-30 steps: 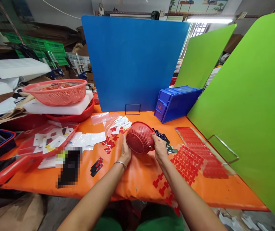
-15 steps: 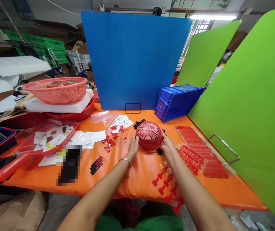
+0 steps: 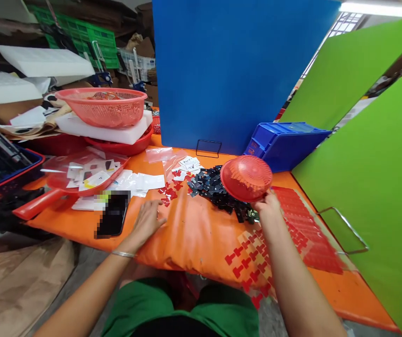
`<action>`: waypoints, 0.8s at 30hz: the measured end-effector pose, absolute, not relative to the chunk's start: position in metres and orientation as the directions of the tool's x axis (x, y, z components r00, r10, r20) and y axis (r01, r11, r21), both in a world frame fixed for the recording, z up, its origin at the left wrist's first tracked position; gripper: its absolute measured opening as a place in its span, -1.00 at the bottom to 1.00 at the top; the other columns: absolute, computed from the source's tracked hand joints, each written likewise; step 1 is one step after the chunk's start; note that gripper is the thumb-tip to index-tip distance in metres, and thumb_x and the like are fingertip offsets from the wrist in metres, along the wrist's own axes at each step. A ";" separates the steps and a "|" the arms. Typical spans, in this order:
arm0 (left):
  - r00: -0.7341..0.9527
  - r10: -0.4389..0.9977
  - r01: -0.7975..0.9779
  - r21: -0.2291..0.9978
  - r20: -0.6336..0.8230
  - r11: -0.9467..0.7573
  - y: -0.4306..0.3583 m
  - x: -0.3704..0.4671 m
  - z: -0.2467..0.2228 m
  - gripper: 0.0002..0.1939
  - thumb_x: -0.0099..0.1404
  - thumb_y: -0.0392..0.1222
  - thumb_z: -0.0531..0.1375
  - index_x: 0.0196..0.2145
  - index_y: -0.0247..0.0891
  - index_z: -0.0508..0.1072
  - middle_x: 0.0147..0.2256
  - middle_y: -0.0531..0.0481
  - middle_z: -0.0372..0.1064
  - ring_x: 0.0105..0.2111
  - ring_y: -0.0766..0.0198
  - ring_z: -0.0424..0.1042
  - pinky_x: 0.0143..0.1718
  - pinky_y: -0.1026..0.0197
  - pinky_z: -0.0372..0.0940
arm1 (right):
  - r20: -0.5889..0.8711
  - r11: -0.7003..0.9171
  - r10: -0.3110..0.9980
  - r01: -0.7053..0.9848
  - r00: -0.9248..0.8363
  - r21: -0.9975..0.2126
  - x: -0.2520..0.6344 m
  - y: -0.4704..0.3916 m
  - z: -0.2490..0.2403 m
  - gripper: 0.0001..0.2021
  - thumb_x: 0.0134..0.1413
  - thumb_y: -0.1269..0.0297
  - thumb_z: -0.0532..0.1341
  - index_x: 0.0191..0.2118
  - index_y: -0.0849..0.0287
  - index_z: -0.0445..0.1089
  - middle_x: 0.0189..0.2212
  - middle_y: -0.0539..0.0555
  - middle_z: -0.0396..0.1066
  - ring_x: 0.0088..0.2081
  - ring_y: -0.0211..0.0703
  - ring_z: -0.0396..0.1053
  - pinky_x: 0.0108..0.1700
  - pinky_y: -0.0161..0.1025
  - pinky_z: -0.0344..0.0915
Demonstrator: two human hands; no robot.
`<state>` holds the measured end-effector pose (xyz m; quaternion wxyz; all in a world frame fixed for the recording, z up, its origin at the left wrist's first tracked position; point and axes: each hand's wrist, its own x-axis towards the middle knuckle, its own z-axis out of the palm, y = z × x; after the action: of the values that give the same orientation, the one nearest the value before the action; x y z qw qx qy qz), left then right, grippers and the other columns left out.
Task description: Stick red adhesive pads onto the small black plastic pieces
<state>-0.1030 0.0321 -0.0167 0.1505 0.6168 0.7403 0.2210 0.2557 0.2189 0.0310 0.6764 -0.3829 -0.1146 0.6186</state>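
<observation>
My right hand (image 3: 267,205) grips the rim of a small red plastic colander (image 3: 246,177), held tilted with its base upward. Under and left of it, a heap of small black flat pieces (image 3: 213,187) lies on the orange tabletop (image 3: 194,234). My left hand (image 3: 147,220) is low over the table, palm down with fingers apart and slightly bent; whatever lies beneath it is hidden. Just beyond its fingertips are scattered small red pieces (image 3: 168,193). Rows of red T-shaped stickers on a sheet (image 3: 252,260) are near my right forearm.
A black phone (image 3: 116,216) and a red scoop-like tray of cards (image 3: 62,182) are on the left. Behind them stands a pink basket (image 3: 106,110) on white foam. A blue bin (image 3: 281,145) sits at the back right, between blue (image 3: 236,70) and green (image 3: 376,150) partitions.
The colander has been lifted up and right, uncovering the heap of black pieces. My left hand has let go of it and moved left, over where small black-and-red strips lay. The view has shifted.
</observation>
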 end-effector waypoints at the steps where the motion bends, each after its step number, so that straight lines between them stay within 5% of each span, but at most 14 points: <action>1: -0.208 0.978 0.871 0.459 0.026 0.174 0.025 -0.113 -0.017 -0.45 0.03 -0.14 0.27 -0.01 -0.29 0.30 -0.10 -0.21 0.28 -0.02 -0.03 0.25 0.02 0.00 0.14 | -0.322 -0.035 0.919 -0.767 0.227 -0.640 0.258 0.219 0.040 -0.73 0.15 0.46 -0.01 -0.14 0.17 0.39 -0.30 0.02 0.53 -0.32 -0.24 0.48 -0.18 -0.12 0.45; 6: -0.208 0.971 0.897 0.374 -0.117 0.237 0.013 -0.127 -0.019 -0.54 0.07 -0.06 0.24 -0.11 -0.34 0.31 -0.16 -0.24 0.31 -0.08 -0.03 0.31 -0.08 0.10 0.18 | -0.183 0.080 0.957 -0.811 0.224 -0.579 0.244 0.216 0.083 -0.71 0.18 0.44 -0.07 -0.19 0.16 0.39 -0.30 0.01 0.51 -0.29 -0.26 0.47 -0.18 -0.15 0.45; 12: -0.249 0.950 0.834 0.456 -0.190 0.310 0.018 -0.125 -0.019 -0.62 0.01 -0.14 0.28 -0.22 -0.32 0.34 -0.21 -0.20 0.36 -0.15 0.02 0.36 -0.19 0.16 0.19 | -0.093 0.028 0.986 -0.690 0.138 -0.723 0.167 0.204 0.099 -0.80 0.15 0.42 0.02 -0.37 0.19 0.38 -0.43 -0.05 0.48 -0.36 -0.35 0.44 -0.21 -0.33 0.42; 15: -0.230 0.957 0.791 0.539 -0.177 0.290 0.013 -0.124 -0.020 -0.73 0.05 -0.19 0.26 -0.28 -0.29 0.36 -0.24 -0.14 0.39 -0.20 0.09 0.38 -0.23 0.19 0.19 | 0.035 0.040 0.999 -0.516 0.019 -0.856 0.117 0.193 0.091 -0.92 0.02 0.41 0.14 -0.43 0.19 0.37 -0.48 -0.08 0.44 -0.43 -0.34 0.39 -0.29 -0.36 0.38; 18: -0.243 0.964 0.762 0.594 -0.109 0.259 0.005 -0.123 -0.018 -0.79 0.08 -0.23 0.25 -0.29 -0.28 0.37 -0.25 -0.10 0.41 -0.22 0.14 0.38 -0.24 0.21 0.18 | 0.276 0.247 0.936 -0.152 -0.219 -0.957 0.070 0.182 0.077 -0.93 -0.01 0.30 0.22 -0.39 0.16 0.40 -0.52 -0.08 0.38 -0.47 -0.30 0.32 -0.34 -0.34 0.31; 21: -0.280 0.957 0.754 0.600 -0.076 0.269 -0.002 -0.122 -0.017 -0.84 0.11 -0.22 0.24 -0.32 -0.26 0.39 -0.27 -0.07 0.42 -0.24 0.14 0.38 -0.25 0.20 0.17 | 0.503 0.599 0.752 0.124 -0.426 -0.791 0.028 0.176 0.060 -0.89 0.03 0.26 0.19 -0.34 0.14 0.44 -0.42 0.01 0.39 -0.34 -0.18 0.31 -0.24 -0.23 0.27; 24: -0.300 0.950 0.747 0.598 -0.083 0.288 -0.005 -0.122 -0.020 -0.84 0.12 -0.18 0.24 -0.32 -0.25 0.41 -0.30 -0.06 0.42 -0.25 0.13 0.39 -0.25 0.19 0.17 | 0.597 0.774 0.612 0.238 -0.519 -0.586 -0.006 0.177 0.042 -0.87 0.10 0.30 0.14 -0.34 0.14 0.44 -0.39 0.08 0.37 -0.28 -0.10 0.29 -0.18 -0.17 0.24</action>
<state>-0.1220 -0.0048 -0.0198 0.2185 0.5496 0.7723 0.2320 -0.0061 0.1771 0.0419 0.4205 -0.2521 -0.8428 0.2219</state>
